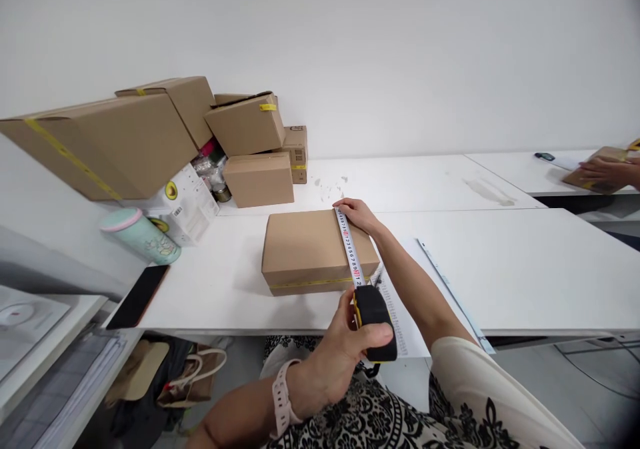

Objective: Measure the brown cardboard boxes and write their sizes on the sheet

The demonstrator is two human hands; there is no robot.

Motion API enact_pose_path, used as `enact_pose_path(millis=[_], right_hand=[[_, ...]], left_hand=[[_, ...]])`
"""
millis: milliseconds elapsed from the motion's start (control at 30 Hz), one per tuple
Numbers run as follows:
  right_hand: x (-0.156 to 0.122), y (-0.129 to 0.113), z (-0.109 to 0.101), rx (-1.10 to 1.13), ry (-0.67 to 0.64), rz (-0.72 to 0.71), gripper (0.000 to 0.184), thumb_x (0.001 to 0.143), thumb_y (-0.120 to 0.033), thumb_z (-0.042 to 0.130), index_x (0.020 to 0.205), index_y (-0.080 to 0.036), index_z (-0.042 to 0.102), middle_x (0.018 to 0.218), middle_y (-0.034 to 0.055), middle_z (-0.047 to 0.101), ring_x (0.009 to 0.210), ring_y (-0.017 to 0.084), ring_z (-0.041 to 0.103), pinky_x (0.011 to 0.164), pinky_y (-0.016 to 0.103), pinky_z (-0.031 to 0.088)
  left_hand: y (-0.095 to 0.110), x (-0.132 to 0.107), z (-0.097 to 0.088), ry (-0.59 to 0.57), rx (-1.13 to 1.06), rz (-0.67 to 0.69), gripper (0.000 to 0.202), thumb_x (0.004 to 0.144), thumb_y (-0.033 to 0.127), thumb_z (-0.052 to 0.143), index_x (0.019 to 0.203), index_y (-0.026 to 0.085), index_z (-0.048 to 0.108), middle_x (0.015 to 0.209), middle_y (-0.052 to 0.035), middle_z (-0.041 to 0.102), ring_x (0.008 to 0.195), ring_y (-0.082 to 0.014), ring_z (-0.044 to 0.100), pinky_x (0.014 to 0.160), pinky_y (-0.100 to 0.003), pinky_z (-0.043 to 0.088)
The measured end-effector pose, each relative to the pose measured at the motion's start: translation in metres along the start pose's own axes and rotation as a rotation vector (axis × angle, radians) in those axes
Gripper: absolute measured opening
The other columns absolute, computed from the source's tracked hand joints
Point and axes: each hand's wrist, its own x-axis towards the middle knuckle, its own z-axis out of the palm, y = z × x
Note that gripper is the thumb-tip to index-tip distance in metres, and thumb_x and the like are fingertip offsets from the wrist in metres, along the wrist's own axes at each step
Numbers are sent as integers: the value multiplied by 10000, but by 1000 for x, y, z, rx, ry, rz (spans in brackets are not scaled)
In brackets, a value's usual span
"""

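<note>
A closed cardboard box [305,249] with yellow tape lies on the white table [500,262] in front of me. My left hand [340,349] is closed around a black and yellow tape measure case [375,322] at the box's near edge. Its white blade [349,247] runs across the box's right part to the far edge. There my right hand [357,214] presses the blade's end down with its fingers. A pen [377,274] lies just right of the box on a printed sheet [400,315].
Stacked cardboard boxes [150,129] fill the table's far left, with a mint tumbler [140,235] and a black phone [137,295] nearer me. Another person's hand [603,169] rests on a box at the far right. A bag [193,375] sits under the table.
</note>
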Motion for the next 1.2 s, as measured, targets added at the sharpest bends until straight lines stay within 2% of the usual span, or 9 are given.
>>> enact_pose_path(millis=[100, 367, 667, 767, 833, 967, 1033, 1100, 1200], right_hand=[[-1, 0, -1, -33, 13, 5, 217, 802, -343, 608, 917, -241, 761, 775, 12, 709, 744, 206, 607, 748, 348, 478], [0, 2, -1, -5, -6, -28, 218, 809, -413, 633, 846, -213, 710, 850, 29, 715, 817, 206, 611, 774, 335, 477], [-4, -4, 0, 16, -22, -26, 284, 797, -487, 674, 785, -206, 638, 748, 15, 644, 733, 179, 554, 715, 328, 452], [-2, -4, 2, 1, -23, -32, 314, 800, -519, 673, 785, -207, 641, 776, 27, 659, 770, 195, 573, 757, 345, 471], [-2, -5, 1, 14, 62, -70, 357, 823, -564, 649, 843, -208, 662, 883, 51, 702, 872, 223, 605, 833, 366, 487], [-25, -2, -18, 267, 445, -89, 479, 898, -664, 526, 1038, -231, 678, 1194, 90, 721, 1078, 241, 638, 953, 390, 504], [-54, 6, -31, 381, 578, -12, 502, 902, -690, 507, 1037, -238, 680, 1166, 94, 743, 1037, 227, 666, 929, 394, 529], [-93, 19, -36, 393, 622, 69, 469, 859, -670, 596, 989, -230, 696, 1093, 91, 764, 994, 223, 684, 910, 399, 544], [-152, 39, -24, 394, 517, 198, 434, 828, -617, 656, 969, -212, 727, 1075, 114, 767, 990, 242, 696, 901, 431, 551]], left_hand=[[1, 0, -1, -8, -7, 6, 686, 629, 343, 921, 1222, 263, 585, 1134, -81, 588, 1051, -268, 614, 874, -425, 516], [-1, -7, -4, -9, 17, 3, 635, 650, 361, 900, 1191, 254, 586, 1023, -65, 590, 963, -250, 617, 868, -417, 489], [-1, -7, -2, 24, 35, -11, 690, 620, 392, 915, 1203, 251, 574, 1038, -75, 604, 1030, -274, 627, 899, -432, 515], [-2, -7, -3, 33, 32, -26, 710, 614, 363, 922, 1225, 262, 575, 1039, -71, 614, 1003, -270, 646, 897, -438, 527], [-1, -8, -8, 23, 22, -29, 738, 599, 334, 931, 1249, 269, 588, 1094, -87, 625, 1048, -299, 652, 915, -465, 538], [11, -26, -40, -16, 19, 66, 818, 614, 333, 932, 1362, 311, 601, 1368, -127, 599, 1168, -363, 644, 948, -515, 564], [22, -42, -66, 85, 44, 203, 755, 704, 402, 883, 1399, 346, 595, 1417, -114, 599, 1184, -355, 653, 943, -503, 586], [34, -60, -93, 272, 83, 412, 659, 773, 480, 820, 1389, 384, 607, 1405, -74, 629, 1243, -348, 630, 952, -498, 598], [44, -78, -135, 408, 176, 734, 792, 637, 453, 898, 1376, 365, 626, 1467, -42, 600, 1431, -402, 458, 1078, -547, 530]])
